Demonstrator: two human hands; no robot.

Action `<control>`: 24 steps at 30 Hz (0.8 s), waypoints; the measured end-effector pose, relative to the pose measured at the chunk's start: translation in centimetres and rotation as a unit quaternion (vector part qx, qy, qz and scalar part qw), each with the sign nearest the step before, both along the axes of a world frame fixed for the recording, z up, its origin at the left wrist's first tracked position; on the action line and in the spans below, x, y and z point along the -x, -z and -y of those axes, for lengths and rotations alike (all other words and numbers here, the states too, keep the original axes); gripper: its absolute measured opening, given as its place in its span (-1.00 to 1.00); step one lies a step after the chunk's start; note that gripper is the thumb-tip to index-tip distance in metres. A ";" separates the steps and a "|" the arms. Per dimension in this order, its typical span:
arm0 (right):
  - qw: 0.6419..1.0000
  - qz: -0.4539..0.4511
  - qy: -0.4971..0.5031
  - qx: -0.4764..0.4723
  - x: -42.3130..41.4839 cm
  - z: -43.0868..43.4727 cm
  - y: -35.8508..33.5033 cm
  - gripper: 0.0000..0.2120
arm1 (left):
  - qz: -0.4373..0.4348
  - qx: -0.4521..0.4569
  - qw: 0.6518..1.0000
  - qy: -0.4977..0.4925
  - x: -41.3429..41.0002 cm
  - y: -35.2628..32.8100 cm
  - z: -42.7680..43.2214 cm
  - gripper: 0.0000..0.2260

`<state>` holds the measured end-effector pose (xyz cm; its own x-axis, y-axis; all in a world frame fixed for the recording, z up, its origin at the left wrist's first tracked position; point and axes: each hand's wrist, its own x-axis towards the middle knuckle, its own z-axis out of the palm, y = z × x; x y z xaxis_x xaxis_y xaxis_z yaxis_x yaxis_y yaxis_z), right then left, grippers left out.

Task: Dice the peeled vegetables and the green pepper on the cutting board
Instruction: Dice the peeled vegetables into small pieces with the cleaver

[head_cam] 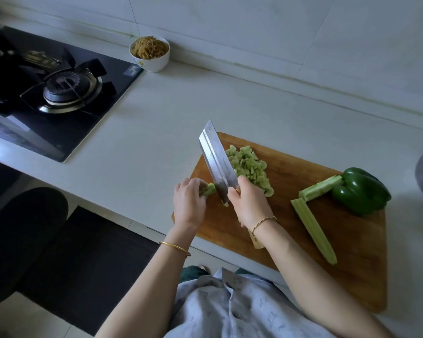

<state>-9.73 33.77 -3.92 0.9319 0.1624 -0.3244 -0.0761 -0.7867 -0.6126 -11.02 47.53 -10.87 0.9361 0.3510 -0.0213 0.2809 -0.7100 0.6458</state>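
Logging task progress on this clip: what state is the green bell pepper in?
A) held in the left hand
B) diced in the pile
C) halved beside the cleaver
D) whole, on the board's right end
D: the glossy green bell pepper lies whole on the right end of the brown wooden cutting board.

This is looking like a home kitchen: a black glass gas hob (pixel 66 91) is sitting sunk into the pale tabletop (pixel 156 118), a white bowl of noodles (pixel 154 63) is standing by the tiled wall (pixel 254 28), and a wooden cutting board (pixel 352 252) is lying near the front edge
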 end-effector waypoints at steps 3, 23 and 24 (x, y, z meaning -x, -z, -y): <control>1.000 0.013 0.000 -0.004 -0.1 0.2 -0.3 -0.82 | 0.002 0.004 1.000 -0.004 -0.2 0.1 0.1 -0.85; 1.000 -0.020 -0.002 0.012 0.0 -0.5 0.5 -0.81 | 0.013 0.008 1.000 0.010 0.1 0.0 0.0 -0.87; 1.000 -0.016 0.004 0.005 0.0 -0.3 0.6 -0.80 | 0.011 0.007 1.000 0.009 0.1 0.0 0.0 -0.86</control>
<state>-9.70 34.12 -4.47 0.9221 0.1523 -0.3558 -0.1016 -0.7918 -0.6023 -11.08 47.53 -10.87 0.9428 0.3333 -0.0054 0.2531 -0.7053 0.6621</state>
